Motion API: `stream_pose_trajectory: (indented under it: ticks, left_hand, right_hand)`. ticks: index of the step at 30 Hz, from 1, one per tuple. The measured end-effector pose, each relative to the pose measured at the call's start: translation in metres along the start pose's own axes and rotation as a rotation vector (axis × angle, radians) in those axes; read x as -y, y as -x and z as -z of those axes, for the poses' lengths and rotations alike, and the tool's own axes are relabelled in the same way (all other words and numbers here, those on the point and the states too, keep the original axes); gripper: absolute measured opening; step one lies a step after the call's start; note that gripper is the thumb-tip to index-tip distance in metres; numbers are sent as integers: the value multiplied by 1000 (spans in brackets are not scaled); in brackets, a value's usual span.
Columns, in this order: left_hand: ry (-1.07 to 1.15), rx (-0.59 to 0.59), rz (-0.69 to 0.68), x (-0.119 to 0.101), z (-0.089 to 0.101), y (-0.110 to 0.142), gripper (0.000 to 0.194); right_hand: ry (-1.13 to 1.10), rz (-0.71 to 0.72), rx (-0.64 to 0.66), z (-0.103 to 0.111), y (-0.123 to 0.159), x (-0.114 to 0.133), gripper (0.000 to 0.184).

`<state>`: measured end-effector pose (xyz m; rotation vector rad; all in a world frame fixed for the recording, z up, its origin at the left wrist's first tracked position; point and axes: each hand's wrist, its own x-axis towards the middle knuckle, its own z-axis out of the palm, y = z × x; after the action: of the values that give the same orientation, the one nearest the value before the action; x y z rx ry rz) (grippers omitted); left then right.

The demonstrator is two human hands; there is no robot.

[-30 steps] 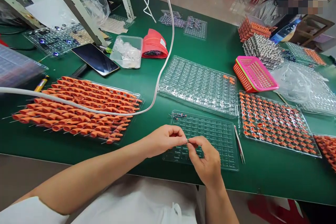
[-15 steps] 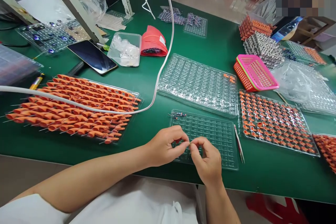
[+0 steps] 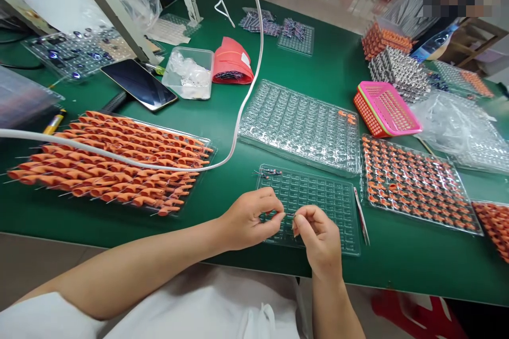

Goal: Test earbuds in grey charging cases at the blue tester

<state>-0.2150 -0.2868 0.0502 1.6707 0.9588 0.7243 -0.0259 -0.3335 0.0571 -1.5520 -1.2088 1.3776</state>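
Note:
My left hand (image 3: pixel 254 220) is closed in a pinch, thumb against forefinger, on one end of a small thin wire-like part (image 3: pixel 290 215). Just to its right, my right hand (image 3: pixel 320 238) pinches the other end between thumb and fingertips. The part is too small to make out in detail. Both hands are over the near half of a clear compartmented tray (image 3: pixel 318 190). In that tray's far left corner lie a few small dark components with thin leads (image 3: pixel 271 172). A pair of tweezers (image 3: pixel 361 217) rests along its right edge.
Left stands a tray of orange curved parts (image 3: pixel 115 161) with protruding wires, crossed by a white cable (image 3: pixel 191 168). Beyond my hands are stacked clear trays (image 3: pixel 302 127); to the right, another orange-filled tray (image 3: pixel 417 185) and a pink basket (image 3: pixel 392 108). A phone (image 3: pixel 139 85) lies back left.
My right hand has drawn a little to the right, so the fingertips that nearly met are apart, with the thin part showing between them. My left hand has barely moved.

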Motion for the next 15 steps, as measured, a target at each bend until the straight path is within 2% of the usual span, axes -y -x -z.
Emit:
stream_pose_trajectory:
  ticks: [4, 7, 9, 12, 15]
  left_hand:
    - [60, 25, 93, -2, 2, -2, 14]
    - [217, 67, 279, -1, 4, -6, 12]
    - [425, 119, 441, 2, 6, -9, 10]
    - [819, 173, 648, 7, 7, -13, 29]
    - [1052, 160, 729, 8, 7, -15, 36]
  right_hand:
    - [5, 10, -29, 2, 1, 0, 15]
    - [12, 23, -84, 3, 1, -1, 14]
    - [30, 41, -118, 3, 2, -2, 14]
    - [63, 72, -159, 3, 2, -3, 12]
    - [78, 113, -179, 3, 1, -3, 9]
